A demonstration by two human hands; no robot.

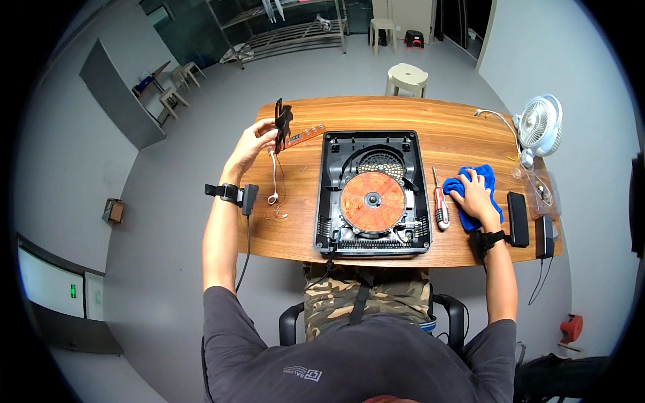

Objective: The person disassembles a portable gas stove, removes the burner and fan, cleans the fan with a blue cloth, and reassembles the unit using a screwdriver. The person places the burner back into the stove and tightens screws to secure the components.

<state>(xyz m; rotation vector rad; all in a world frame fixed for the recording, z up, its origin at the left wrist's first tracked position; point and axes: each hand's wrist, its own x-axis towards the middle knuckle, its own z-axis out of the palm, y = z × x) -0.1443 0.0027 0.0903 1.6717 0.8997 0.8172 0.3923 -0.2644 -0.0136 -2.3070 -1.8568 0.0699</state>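
Observation:
My left hand is raised over the far left of the table, its fingers closed on a black cooling fan that I see nearly edge-on. Beneath it a thin white cable runs down to the tabletop. An opened induction cooker lies in the middle, with a round copper-coloured coil inside and a round vent grille behind that. On the right, my right hand presses its bent fingers into a crumpled blue cloth.
A red-and-clear-handled screwdriver lies between cooker and cloth. An orange circuit strip and small loose bits are at the left. A black phone-like slab, a clear plastic box and a white fan stand at the right.

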